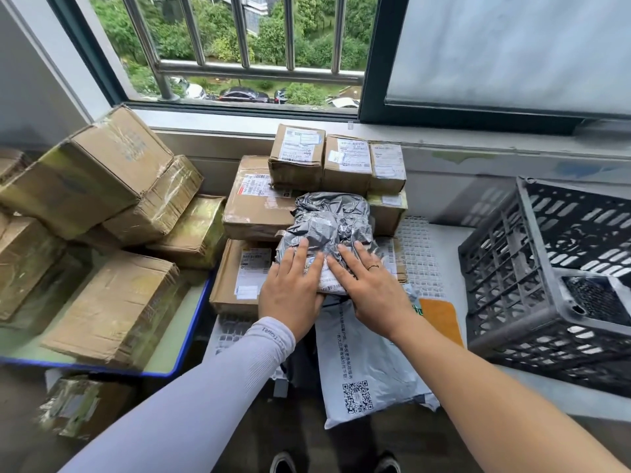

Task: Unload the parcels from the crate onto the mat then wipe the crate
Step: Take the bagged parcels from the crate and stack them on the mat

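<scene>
**Both hands flat on a grey parcel by the window**

Two dark shoe tips (336, 464) show at the bottom edge, under the person's forearms. Just beyond them a pale grey plastic mailer bag with a printed QR code (365, 363) lies below the wrists, its far end tucked under the right palm. Beside it, to the right of the right wrist, an orange cloth (442, 319) peeks out on the white lattice mat (421, 254).

Both hands lie palm down on a crumpled dark grey plastic-wrapped parcel (329, 221). The left hand (290, 288), coming out of a pale lilac sleeve (191, 397), has its fingers straight and close together, resting on the parcel's near left corner. The right hand (370, 288), with a ring on one finger, has its fingers straight and slightly spread over the near right part. Neither hand curls round the parcel.

Beneath and past the fingertips the parcel sits on a stack of brown cardboard boxes with white shipping labels (259, 203), three smaller ones lined up along the sill at the far end. Well to the right of the right hand stands the dark grey slotted plastic crate (546, 268), tipped toward the hands. To the left of the left hand, large tape-wrapped cardboard cartons (102, 186) are heaped on a blue-rimmed tray (191, 322). Farthest off, a barred window (239, 46) looks onto trees and parked cars.
</scene>
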Demonstrator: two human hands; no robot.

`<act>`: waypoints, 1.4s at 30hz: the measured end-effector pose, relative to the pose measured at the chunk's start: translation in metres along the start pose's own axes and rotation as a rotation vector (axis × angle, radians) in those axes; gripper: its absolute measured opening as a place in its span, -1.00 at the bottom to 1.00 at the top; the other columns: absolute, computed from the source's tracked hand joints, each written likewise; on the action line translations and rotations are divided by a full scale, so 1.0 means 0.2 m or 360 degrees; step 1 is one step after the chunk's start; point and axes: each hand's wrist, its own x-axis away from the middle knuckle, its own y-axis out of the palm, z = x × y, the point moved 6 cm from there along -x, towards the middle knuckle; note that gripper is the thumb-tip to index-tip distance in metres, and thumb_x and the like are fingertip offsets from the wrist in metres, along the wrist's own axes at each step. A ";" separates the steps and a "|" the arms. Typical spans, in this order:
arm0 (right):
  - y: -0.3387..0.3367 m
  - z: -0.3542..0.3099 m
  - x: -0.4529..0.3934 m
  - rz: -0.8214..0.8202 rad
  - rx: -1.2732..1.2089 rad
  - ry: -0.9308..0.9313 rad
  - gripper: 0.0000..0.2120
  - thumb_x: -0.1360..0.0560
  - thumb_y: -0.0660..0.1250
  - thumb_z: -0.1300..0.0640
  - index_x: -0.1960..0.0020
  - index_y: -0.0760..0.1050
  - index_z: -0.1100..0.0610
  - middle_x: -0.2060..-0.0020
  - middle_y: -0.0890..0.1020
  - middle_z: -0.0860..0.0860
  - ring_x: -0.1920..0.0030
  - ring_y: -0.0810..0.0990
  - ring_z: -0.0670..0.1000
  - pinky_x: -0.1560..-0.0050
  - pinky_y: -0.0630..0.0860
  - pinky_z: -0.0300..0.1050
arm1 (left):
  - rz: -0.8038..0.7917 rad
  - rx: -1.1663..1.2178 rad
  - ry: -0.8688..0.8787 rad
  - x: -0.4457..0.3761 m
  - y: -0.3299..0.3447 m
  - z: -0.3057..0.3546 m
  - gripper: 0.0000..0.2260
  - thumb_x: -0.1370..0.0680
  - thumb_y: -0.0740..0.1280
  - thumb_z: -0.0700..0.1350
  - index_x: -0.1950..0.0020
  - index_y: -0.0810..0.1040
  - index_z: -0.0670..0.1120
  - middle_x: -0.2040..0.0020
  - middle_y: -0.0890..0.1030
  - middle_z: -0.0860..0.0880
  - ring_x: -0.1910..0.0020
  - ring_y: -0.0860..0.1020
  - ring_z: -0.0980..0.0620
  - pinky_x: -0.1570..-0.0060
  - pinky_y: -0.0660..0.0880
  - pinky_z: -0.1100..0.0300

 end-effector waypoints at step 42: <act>-0.45 0.43 0.15 -0.0036 -0.0154 0.0517 -0.38 -0.70 -0.04 -0.26 -0.69 -0.01 -0.06 -0.67 0.10 0.06 -0.66 -0.02 0.12 -0.61 0.01 0.24 | -0.0059 0.0165 -0.0051 -0.16 -0.22 0.41 -0.44 -0.71 -0.11 0.25 -0.70 -0.04 0.13 -0.71 0.00 -0.02 -0.68 -0.08 -0.07 -0.60 -0.21 -0.16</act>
